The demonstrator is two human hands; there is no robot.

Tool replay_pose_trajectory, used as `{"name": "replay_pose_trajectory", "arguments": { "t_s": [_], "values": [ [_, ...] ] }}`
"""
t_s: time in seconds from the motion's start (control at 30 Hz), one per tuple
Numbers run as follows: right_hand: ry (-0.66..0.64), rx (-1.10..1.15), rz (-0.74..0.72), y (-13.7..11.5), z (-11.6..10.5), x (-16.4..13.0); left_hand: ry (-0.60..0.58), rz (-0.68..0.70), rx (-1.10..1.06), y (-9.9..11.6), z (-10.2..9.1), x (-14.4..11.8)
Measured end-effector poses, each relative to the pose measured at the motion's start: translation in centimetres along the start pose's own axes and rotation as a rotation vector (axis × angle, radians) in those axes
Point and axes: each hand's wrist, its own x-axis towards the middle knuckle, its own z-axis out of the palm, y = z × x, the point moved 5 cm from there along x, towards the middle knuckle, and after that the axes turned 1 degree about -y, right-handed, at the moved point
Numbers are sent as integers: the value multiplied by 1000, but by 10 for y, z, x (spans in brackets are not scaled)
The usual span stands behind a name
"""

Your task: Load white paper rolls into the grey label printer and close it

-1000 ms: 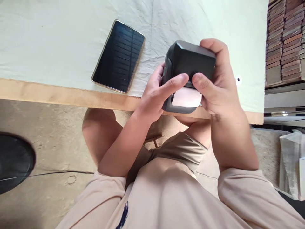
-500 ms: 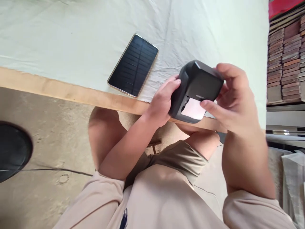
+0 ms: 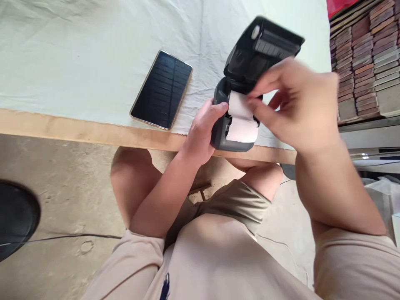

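A black portable receipt printer (image 3: 236, 146) is held above the table's front edge, its lid (image 3: 265, 46) swung up and back. Inside lies a white paper roll (image 3: 240, 104), with a strip of paper (image 3: 242, 131) reaching over the front. My left hand (image 3: 203, 129) grips the printer's left side, thumb on the rim of the paper bay. My right hand (image 3: 287, 100), somewhat blurred, has thumb and forefinger pinched together at the roll's right edge, below the raised lid.
A dark smartphone (image 3: 162, 89) lies screen up on the pale tablecloth (image 3: 93, 58), left of the printer. The wooden table edge (image 3: 78, 129) runs in front of me. Stacked reddish slabs (image 3: 362, 71) stand at the right. A black round object (image 3: 17, 216) and a cable (image 3: 78, 236) are at lower left.
The printer's lid, shut before, is now open and the paper roll shows. My right hand has moved from the lid's right side to the roll. My left hand keeps its grip.
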Motion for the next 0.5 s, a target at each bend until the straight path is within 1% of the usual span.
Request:
{"name": "replay_pose_trajectory", "arguments": {
  "t_s": [0.03,0.07,0.1,0.17,0.23,0.27,0.33,0.4,0.43,0.5],
  "values": [
    [-144,-97,5,5,4,1,-5,5,13,0,0,-1],
    [-252,-188,16,10,6,3,-5,8,28,-1,-1,-1],
    [-327,-269,33,15,9,5,-3,11,44,-2,-1,-1],
    [-398,-388,75,20,13,10,3,17,74,-3,-3,0],
    [-403,-427,101,18,15,17,21,27,95,-4,-4,1],
    [-399,-410,99,15,15,20,22,28,101,-4,-5,1],
    [-390,-276,80,5,12,24,14,23,106,-4,-5,1],
    [-377,3,118,4,5,23,1,12,113,-2,-5,2],
    [-340,183,173,10,2,20,-2,5,117,-2,-6,2],
    [-172,566,312,33,-4,7,1,-3,123,0,-8,4]
  ]
}}
